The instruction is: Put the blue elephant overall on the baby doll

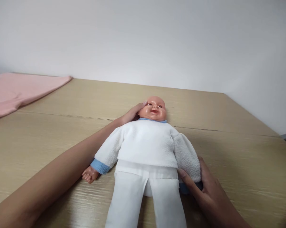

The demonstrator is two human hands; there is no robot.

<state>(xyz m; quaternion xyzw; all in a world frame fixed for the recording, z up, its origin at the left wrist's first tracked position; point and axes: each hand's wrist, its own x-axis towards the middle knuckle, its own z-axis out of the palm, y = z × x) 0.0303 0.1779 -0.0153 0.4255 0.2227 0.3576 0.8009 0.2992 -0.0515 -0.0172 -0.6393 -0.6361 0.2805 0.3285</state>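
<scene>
The left hand [135,112] touches the baby doll [147,142] at its head [159,110], finger closure impossible to tell; the right hand [206,186] grips a white fleece sleeve [187,153] between its fingers [206,172].

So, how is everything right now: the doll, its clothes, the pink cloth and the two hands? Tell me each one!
Doll: lying on its back on the table, eyes open.
White top: on the doll.
White trousers: on the doll, lower ends out of view.
Pink cloth: spread out, partly out of view.
Left hand: touching the side of the doll's head.
Right hand: curled around one sleeve's end.
</scene>
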